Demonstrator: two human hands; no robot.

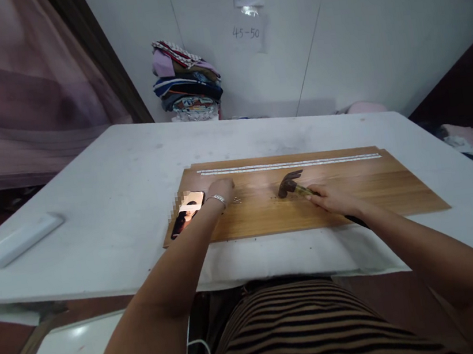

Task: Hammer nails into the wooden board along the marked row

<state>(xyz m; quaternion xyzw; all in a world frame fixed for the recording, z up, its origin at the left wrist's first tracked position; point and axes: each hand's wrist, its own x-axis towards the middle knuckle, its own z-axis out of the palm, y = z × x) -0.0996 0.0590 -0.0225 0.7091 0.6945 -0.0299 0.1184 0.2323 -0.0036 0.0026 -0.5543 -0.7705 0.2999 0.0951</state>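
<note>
A long wooden board (352, 196) lies on the white table (110, 176). My right hand (330, 198) is wrapped round the handle of a hammer (290, 184), whose dark head rests on the board's middle. My left hand (222, 190), with a bracelet on the wrist, is curled with its knuckles down on the board beside some tiny nails (237, 201); whether it pinches one is hidden. A strip of white tape or ruler (289, 164) runs along the board's far edge. A phone (188, 212) lies lit on the board's left end.
A white flat oblong object (20, 240) sits at the table's left. A stack of folded cloths (187, 82) stands against the back wall. Paper notes (248, 30) hang on the wall. More fabric (471, 140) lies at the right.
</note>
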